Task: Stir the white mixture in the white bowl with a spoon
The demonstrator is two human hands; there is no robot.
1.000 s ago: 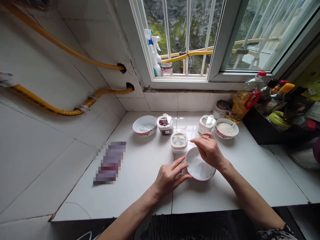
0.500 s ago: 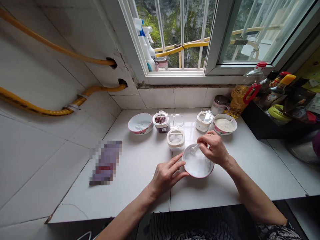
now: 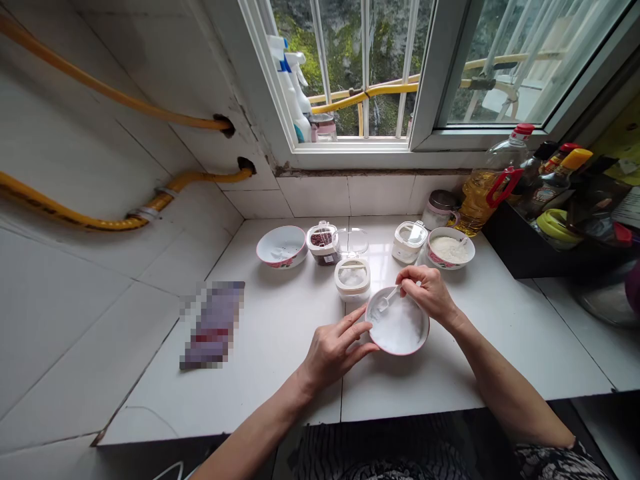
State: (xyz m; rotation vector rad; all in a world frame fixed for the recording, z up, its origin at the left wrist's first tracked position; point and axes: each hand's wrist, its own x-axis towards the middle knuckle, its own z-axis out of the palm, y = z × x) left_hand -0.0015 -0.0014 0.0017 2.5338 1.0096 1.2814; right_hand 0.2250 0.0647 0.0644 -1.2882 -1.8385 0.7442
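Observation:
A white bowl (image 3: 400,351) with a pink rim stands on the counter, filled with fine white grains (image 3: 400,327). My left hand (image 3: 333,353) grips its left side, thumb low and fingers at the rim. Between the thumb and fingers of my right hand (image 3: 429,293) is a small clear-white spoon (image 3: 385,303), its tip in the grains near the bowl's far left side. Just behind the bowl sits a small square jar (image 3: 352,283) with its clear lid (image 3: 351,241) swung up and white grains inside.
Behind stand a bowl (image 3: 281,247) with a little white stuff, a jar of dark red beans (image 3: 323,241), another white-lidded jar (image 3: 409,243) and a bowl of pale grains (image 3: 451,249). An oil bottle (image 3: 480,200) and a black box (image 3: 520,250) of bottles are at right; a blurred packet (image 3: 213,327) lies left.
My right hand has shifted slightly right and lifted off the bowl's rim a little, showing more of the spoon, whose tip moved slightly down-left. My left hand stays on the bowl.

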